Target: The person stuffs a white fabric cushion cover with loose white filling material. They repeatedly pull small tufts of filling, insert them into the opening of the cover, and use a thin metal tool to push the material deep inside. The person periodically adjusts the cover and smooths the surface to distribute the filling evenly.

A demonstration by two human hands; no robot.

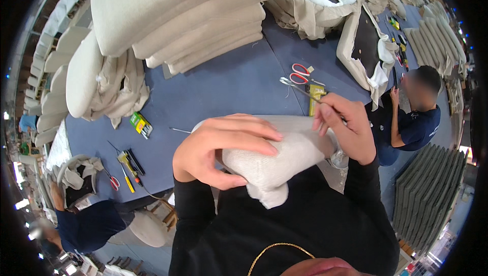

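Observation:
A padded piece covered in beige fabric point(295, 149) lies at the table's near edge, against my body. My left hand point(213, 149) grips its left part, fingers curved over the top and thumb on the near side. A loose fold of the cover hangs down at its near end. My right hand point(351, 123) is closed round a thin metal rod tool point(305, 93), whose pale flattened tip points up and left over the table. The right fingers are beside the piece's right end. Red-handled scissors point(300, 74) and a yellow box point(315, 98) lie just beyond the tool.
Stacked beige cushions point(188, 22) stand at the far side of the blue table point(203, 90). A green-and-yellow box point(141, 125) and a yellow-handled screwdriver point(127, 177) lie left. Co-workers work at left point(91, 225) and right point(419, 108). Grey stacked panels point(429, 200) stand at right.

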